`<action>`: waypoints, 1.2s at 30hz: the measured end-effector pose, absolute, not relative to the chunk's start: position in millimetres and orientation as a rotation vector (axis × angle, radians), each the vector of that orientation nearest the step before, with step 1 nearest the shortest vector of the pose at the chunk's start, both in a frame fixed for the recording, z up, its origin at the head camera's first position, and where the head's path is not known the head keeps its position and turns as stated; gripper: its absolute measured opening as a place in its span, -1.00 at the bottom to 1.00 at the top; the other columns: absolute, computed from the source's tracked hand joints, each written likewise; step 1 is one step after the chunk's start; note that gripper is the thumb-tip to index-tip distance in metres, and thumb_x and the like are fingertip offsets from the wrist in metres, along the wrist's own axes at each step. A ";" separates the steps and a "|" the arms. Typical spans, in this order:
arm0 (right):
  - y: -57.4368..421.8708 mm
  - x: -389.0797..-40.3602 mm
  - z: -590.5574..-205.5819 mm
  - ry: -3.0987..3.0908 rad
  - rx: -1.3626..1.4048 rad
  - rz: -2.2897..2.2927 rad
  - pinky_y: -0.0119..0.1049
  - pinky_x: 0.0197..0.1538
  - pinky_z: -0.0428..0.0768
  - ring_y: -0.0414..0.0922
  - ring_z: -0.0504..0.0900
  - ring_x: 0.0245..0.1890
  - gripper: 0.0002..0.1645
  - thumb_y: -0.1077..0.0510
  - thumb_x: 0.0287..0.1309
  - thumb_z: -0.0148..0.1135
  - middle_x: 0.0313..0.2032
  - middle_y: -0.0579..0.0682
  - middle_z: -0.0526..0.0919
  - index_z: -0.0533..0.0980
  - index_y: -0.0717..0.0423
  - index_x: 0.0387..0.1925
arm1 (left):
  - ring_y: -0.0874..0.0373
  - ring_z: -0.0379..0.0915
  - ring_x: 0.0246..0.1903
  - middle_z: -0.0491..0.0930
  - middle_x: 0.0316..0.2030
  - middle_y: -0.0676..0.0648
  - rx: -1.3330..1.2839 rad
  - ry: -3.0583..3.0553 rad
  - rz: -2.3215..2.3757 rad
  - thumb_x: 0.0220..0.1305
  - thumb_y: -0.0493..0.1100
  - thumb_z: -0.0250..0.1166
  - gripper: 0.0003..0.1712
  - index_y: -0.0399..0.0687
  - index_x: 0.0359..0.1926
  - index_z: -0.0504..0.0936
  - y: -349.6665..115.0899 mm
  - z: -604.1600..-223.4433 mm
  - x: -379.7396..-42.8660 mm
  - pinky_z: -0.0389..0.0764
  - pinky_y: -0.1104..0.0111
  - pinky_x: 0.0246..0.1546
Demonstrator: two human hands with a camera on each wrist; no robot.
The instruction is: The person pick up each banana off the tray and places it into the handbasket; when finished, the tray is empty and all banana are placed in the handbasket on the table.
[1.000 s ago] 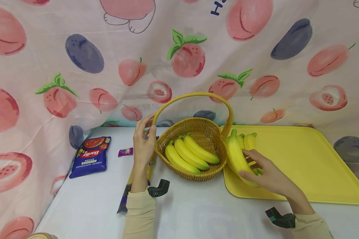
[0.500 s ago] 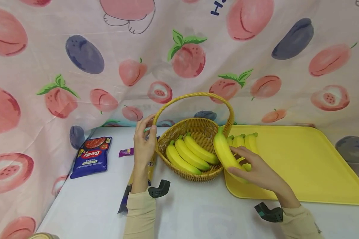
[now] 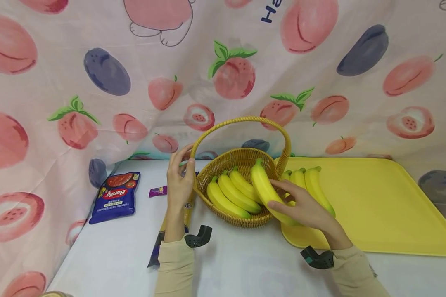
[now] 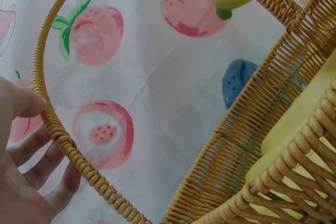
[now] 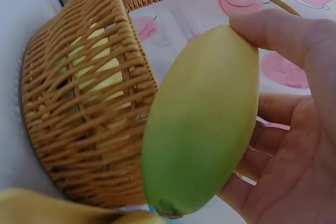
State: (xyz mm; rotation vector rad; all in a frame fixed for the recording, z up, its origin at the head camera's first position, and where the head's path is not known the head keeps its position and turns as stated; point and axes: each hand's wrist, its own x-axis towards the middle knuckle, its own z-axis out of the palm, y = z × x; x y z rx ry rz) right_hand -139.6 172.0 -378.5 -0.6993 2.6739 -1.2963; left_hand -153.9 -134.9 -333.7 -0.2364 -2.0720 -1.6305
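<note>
A wicker basket (image 3: pixel 235 221) with a tall arched handle (image 3: pixel 241 119) stands mid-table, several yellow bananas (image 3: pixel 223 199) lying side by side inside. My left hand (image 3: pixel 179 177) holds the handle's left side, thumb on the near face and fingers behind it, as the left wrist view shows. Between thumb and fingers my right hand (image 3: pixel 306 208) grips another banana (image 3: pixel 262 185), its stem upward, over the basket's right part. In the right wrist view that banana's green lower end (image 5: pixel 184 177) is nearest the camera and hides part of the basket.
Right of the basket lies a yellow tray (image 3: pixel 379 206) with several bananas (image 3: pixel 315 187) at its left end. To the left are a blue Barilla pouch (image 3: pixel 117 198), a small purple packet (image 3: pixel 157 191) and a long package (image 3: pixel 160 239) partly under my left arm.
My right hand has carried the banana leftward from above the tray to over the basket's right side. The left hand stays at the handle.
</note>
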 end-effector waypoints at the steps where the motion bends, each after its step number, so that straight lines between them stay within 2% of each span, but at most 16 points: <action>1: 170.0 -140.8 -378.5 2.666 -0.694 -1.298 -0.32 -0.09 0.54 -0.15 0.50 -0.08 -0.29 -0.08 0.15 0.26 0.02 -0.10 0.53 0.32 -0.03 0.31 | -0.02 0.36 0.05 0.40 0.01 -0.28 -0.237 -2.074 -1.628 0.36 -0.34 0.02 -0.60 -0.17 0.20 0.47 -134.9 -333.9 -153.8 0.46 0.08 0.15; 10: 152.2 -150.2 -373.8 2.635 -0.647 -1.261 -0.32 -0.10 0.50 -0.14 0.45 -0.10 -0.24 -0.23 0.12 0.23 -0.04 -0.14 0.50 0.31 -0.09 0.31 | -0.01 0.36 0.04 0.40 0.02 -0.28 -0.239 -2.073 -1.620 0.36 -0.33 0.02 -0.60 -0.18 0.19 0.47 -134.8 -333.7 -152.6 0.47 0.11 0.13; 18: 131.9 -161.6 -371.2 2.595 -0.633 -1.209 -0.21 -0.01 0.48 -0.13 0.46 -0.02 -0.21 -0.33 0.07 0.21 0.05 -0.12 0.50 0.32 -0.17 0.30 | -0.03 0.36 0.04 0.40 0.01 -0.28 -0.241 -2.072 -1.618 0.36 -0.34 0.02 -0.60 -0.17 0.19 0.47 -134.8 -334.8 -152.7 0.47 0.10 0.13; 22: 120.2 -168.1 -369.8 2.616 -0.709 -1.159 -0.25 -0.10 0.52 -0.12 0.50 -0.05 -0.25 -0.26 0.11 0.21 0.03 -0.08 0.54 0.35 -0.08 0.28 | -0.01 0.36 0.04 0.40 0.02 -0.27 -0.240 -2.070 -1.623 0.36 -0.34 0.01 -0.60 -0.17 0.19 0.47 -135.2 -335.4 -153.6 0.47 0.10 0.14; 27: 103.7 -172.8 -369.8 2.613 -0.789 -1.106 -0.23 -0.08 0.54 -0.09 0.52 -0.06 -0.27 -0.17 0.15 0.22 0.04 0.00 0.56 0.37 0.08 0.26 | 0.00 0.37 0.03 0.40 0.01 -0.28 -0.247 -2.063 -1.622 0.36 -0.34 0.01 -0.60 -0.19 0.19 0.47 -136.4 -335.6 -154.1 0.47 0.08 0.14; 36: 77.5 -171.5 -376.4 2.609 -0.765 -1.014 -0.24 -0.06 0.55 -0.13 0.54 -0.08 -0.29 -0.11 0.11 0.27 -0.03 -0.01 0.59 0.40 0.13 0.23 | -0.05 0.36 0.04 0.40 0.00 -0.28 -0.259 -2.062 -1.628 0.36 -0.35 0.02 -0.60 -0.18 0.19 0.47 -136.0 -335.5 -153.4 0.47 0.08 0.13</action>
